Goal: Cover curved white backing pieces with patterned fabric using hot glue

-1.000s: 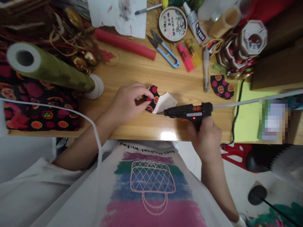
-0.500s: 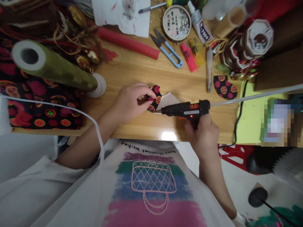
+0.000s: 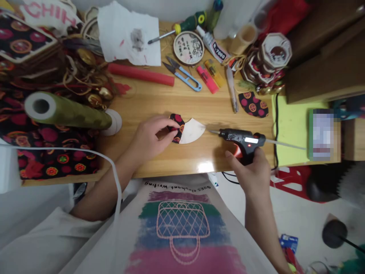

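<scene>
On the wooden table lies a white fan-shaped piece [image 3: 193, 131], its left end overlapped by black fabric [image 3: 178, 118] printed with red dots and orange slices. My left hand [image 3: 155, 137] pinches that fabric between thumb and fingers. A black hot glue gun [image 3: 239, 139] with a lit red light is gripped in my right hand [image 3: 252, 171]. Its nozzle points left, just off the right tip of the white piece, and a clear glue stick [image 3: 286, 144] sticks out of its back. A similar patterned fabric piece [image 3: 253, 104] lies further back on the right.
Blue thread snips [image 3: 186, 78], highlighters [image 3: 207, 79], a pen [image 3: 232, 89] and a B-7000 glue tube [image 3: 213, 45] lie behind. An olive roll [image 3: 71, 112] and patterned cloth [image 3: 57, 163] occupy the left. A white cable [image 3: 114, 171] crosses my left arm. Yellow paper [image 3: 293, 133] lies right.
The glue gun has moved right, its nozzle going from beside the fabric edge to the white piece's right tip. More of the white piece shows. The camera view has shifted.
</scene>
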{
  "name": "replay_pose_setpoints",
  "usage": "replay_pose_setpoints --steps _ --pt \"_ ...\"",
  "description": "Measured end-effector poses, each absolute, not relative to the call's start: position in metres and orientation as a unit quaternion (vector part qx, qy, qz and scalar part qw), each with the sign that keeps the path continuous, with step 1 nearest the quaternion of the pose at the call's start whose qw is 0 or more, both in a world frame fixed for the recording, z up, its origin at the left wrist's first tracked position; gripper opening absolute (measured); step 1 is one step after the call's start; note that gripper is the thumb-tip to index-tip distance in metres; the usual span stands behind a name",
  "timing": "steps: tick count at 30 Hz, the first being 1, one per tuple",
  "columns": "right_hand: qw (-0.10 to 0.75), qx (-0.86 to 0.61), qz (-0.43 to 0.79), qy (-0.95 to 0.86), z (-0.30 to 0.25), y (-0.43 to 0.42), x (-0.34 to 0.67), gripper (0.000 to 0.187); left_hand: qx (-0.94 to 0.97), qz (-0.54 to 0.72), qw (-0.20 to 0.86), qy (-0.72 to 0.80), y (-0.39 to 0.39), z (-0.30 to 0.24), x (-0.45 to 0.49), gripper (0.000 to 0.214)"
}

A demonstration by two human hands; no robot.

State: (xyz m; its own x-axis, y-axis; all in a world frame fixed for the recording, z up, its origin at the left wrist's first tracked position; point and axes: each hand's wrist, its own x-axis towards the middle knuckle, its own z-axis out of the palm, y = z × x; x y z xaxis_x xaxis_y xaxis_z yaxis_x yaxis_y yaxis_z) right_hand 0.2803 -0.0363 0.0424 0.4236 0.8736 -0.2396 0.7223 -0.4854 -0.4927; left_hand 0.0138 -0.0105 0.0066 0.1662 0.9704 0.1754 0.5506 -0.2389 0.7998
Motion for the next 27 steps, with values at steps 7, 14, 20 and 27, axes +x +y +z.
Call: replay_pose_setpoints --steps 7,14,20,27 --pt "0.179 -0.849 0.265 -0.420 0.033 -0.033 0.282 0.061 0.774 0.273 0.263 0.507 -0.029 0.018 0.011 0.035" --pt "0.211 -0.829 0.286 -0.432 0.037 -0.031 0.278 0.063 0.805 0.221 0.214 0.507 -0.042 0.016 0.010 0.052" --pt "0.208 -0.818 0.246 -0.477 0.038 -0.034 0.277 0.045 0.800 0.224 0.201 0.518 -0.039 0.012 0.011 0.049" --pt "0.211 -0.805 0.261 -0.489 0.037 -0.027 0.276 0.041 0.788 0.229 0.174 0.544 -0.043 0.011 0.010 0.044"
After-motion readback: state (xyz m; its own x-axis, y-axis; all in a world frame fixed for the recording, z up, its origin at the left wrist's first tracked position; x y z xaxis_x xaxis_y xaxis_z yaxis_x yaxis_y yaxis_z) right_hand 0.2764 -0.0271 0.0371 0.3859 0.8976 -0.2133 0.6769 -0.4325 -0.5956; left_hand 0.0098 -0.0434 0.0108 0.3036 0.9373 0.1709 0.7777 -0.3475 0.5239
